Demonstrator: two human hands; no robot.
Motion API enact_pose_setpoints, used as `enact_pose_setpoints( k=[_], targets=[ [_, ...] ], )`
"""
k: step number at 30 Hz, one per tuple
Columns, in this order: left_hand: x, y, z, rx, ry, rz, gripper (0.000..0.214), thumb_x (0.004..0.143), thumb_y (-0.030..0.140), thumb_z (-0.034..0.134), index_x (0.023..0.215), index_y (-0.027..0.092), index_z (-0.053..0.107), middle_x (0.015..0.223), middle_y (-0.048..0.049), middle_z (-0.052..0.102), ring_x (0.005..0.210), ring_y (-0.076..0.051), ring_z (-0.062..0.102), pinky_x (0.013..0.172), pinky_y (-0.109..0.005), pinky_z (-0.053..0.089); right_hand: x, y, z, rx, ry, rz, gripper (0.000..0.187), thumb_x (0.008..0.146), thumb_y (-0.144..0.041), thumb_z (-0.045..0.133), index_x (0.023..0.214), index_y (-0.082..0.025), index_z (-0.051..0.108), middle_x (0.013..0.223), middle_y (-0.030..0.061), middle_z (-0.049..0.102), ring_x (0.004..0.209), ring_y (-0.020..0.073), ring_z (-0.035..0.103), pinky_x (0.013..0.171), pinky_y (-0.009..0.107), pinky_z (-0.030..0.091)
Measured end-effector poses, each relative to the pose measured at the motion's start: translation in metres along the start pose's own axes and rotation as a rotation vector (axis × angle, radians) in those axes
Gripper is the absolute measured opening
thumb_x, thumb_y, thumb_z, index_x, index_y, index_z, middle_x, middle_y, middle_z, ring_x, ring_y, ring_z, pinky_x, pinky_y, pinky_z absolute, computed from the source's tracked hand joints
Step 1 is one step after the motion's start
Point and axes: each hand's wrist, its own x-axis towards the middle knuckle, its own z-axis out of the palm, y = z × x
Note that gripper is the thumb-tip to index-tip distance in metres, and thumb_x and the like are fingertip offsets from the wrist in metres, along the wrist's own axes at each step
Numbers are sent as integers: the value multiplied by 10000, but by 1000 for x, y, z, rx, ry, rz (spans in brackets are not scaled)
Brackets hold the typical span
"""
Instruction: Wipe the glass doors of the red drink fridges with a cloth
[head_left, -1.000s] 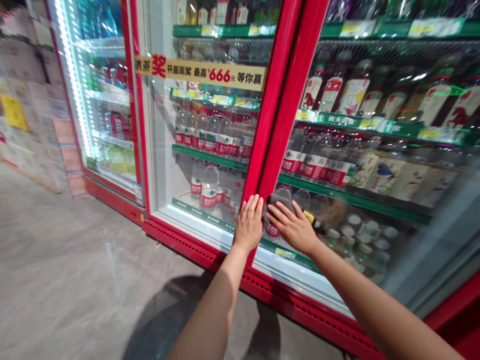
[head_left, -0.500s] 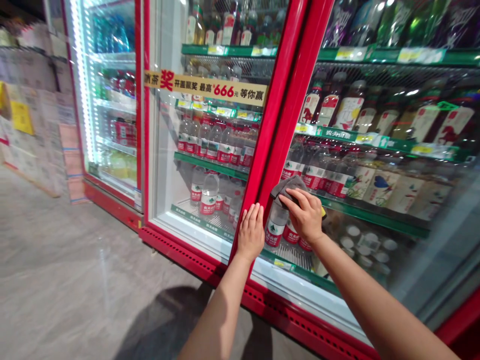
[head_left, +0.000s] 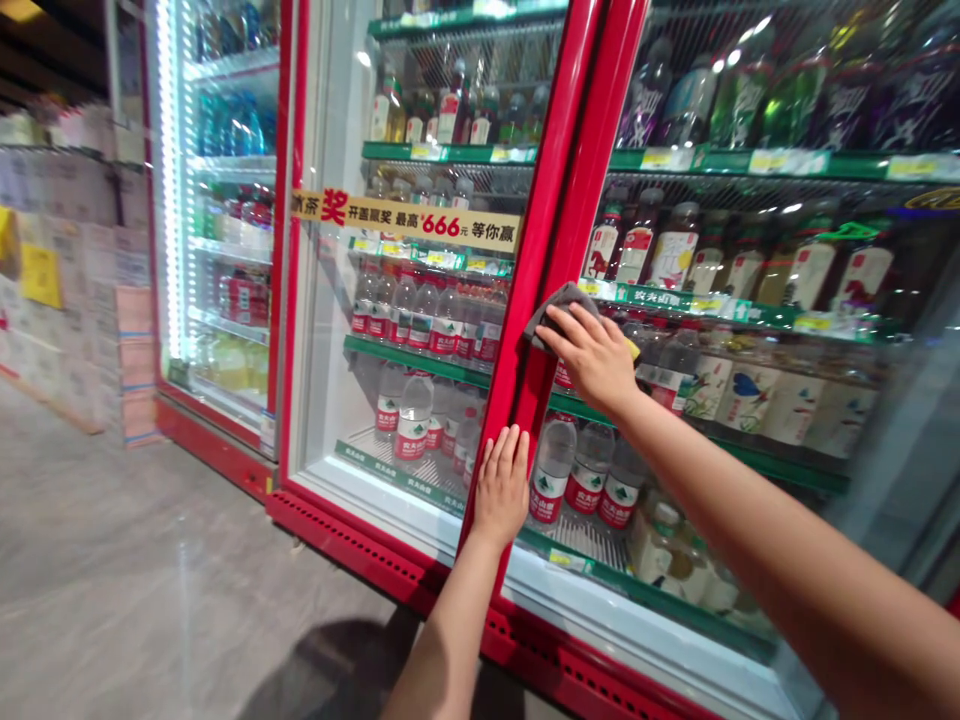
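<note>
My left hand [head_left: 502,488] lies flat on the red door frame [head_left: 538,270] of a drinks fridge, its fingers stretched upward. Higher up and to the right, my right hand [head_left: 596,358] presses a grey cloth [head_left: 564,300] against the edge of the right glass door, where glass meets red frame. A bit of yellow shows at the cloth's edge beside the palm. Behind the glass stand water bottles [head_left: 551,470] with red and white labels, partly hidden by my right hand and forearm.
Shelves with green price rails [head_left: 675,300] hold several rows of bottles. A printed banner strip [head_left: 420,222] crosses the left door. Another lit fridge [head_left: 229,240] stands farther left, near stacked cartons [head_left: 82,290]. Grey floor [head_left: 150,560] extends along the fridge base.
My right hand has slid the grey cloth upward and slightly left along the door edge. My left hand keeps its place on the frame. The view has tilted up a little.
</note>
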Motion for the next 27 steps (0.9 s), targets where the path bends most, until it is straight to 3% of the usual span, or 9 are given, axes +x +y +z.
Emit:
enact_pose_setpoints(
  k=[3,6,9,13,17,21,24,27],
  targets=[
    [10,1,-1,9,11,-12,792,935,88,433,1622,167,47,1623,-121,367,1526,-248,283,1228,-462,339,43,25,-10,-12,21,109,471,987,-199,441,1435,-321,522,1606,3,408,1477,280,333,1120,493,334],
    [15,1,-1,3,16,-17,784,942,89,421,1622,172,41,1625,-119,361,1523,-247,291,1228,-467,338,58,30,-11,-12,39,150,508,965,-199,455,1456,-324,497,1635,0,352,1498,289,294,1134,504,333],
    [16,3,0,2,31,-21,777,951,96,418,1621,161,31,1611,-128,386,1518,-246,303,1233,-472,328,36,10,-2,5,46,107,524,959,-219,472,1470,-333,487,1639,13,344,1512,301,265,1144,521,313],
    [12,5,0,19,57,-42,781,951,100,429,1619,131,26,1577,-152,435,1508,-261,327,1231,-490,325,-32,-27,10,8,-28,-25,560,967,-233,484,1523,-282,431,1641,53,331,1521,301,250,1190,517,232],
    [12,4,-1,11,59,-43,779,949,101,440,1620,137,45,1573,-163,437,1505,-273,333,1221,-501,338,-82,-28,6,20,-93,-191,578,970,-241,486,1540,-288,399,1609,28,395,1498,253,317,1236,482,142],
    [15,5,-2,-22,37,-21,763,948,81,414,1623,168,68,1592,-146,414,1507,-262,329,1221,-488,342,-71,-7,-2,-18,-44,-7,576,963,-251,503,1531,-282,411,1585,47,433,1497,270,321,1235,542,92],
    [16,9,-1,-45,44,-29,760,952,77,400,1622,158,50,1592,-156,411,1514,-261,313,1217,-491,347,-53,-12,2,-43,-12,137,548,966,-279,515,1509,-262,443,1602,67,404,1507,307,290,1217,581,120],
    [16,11,3,-59,56,-34,765,952,72,397,1622,156,38,1596,-171,397,1516,-264,306,1217,-496,346,-68,-30,10,-25,-62,69,522,975,-298,512,1494,-269,462,1606,63,399,1504,305,301,1213,572,169]
  ],
)
